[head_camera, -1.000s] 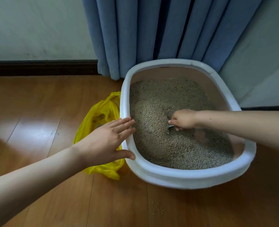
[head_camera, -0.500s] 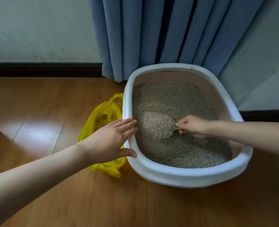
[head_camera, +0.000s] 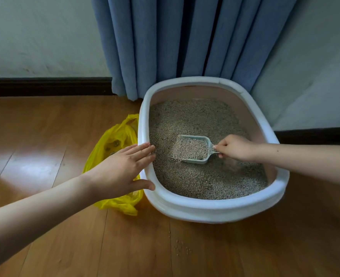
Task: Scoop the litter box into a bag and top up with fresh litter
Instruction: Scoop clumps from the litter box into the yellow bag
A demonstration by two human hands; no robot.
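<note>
Wooden floor (head_camera: 45, 140) — white litter box (head_camera: 215, 208), yellow bag (head_camera: 115, 136) touching it, scattered litter grains (head_camera: 180, 247) nearby.

Blue curtain (head_camera: 185, 37), dark baseboard (head_camera: 45, 86), wood floor (head_camera: 35, 126).

From here I read the litter box (head_camera: 211, 206) as smooth, slightly glossy white plastic, its litter (head_camera: 195, 118) a dull, rough gravel of grey-tan grains. The scoop (head_camera: 193, 148) looks like pale translucent plastic. The yellow bag (head_camera: 123, 202) is thin, crinkled, shiny film. The floor (head_camera: 45, 146) is polished wood (bright glare at left), and the curtain (head_camera: 175, 41) is matt blue woven cloth.
</note>
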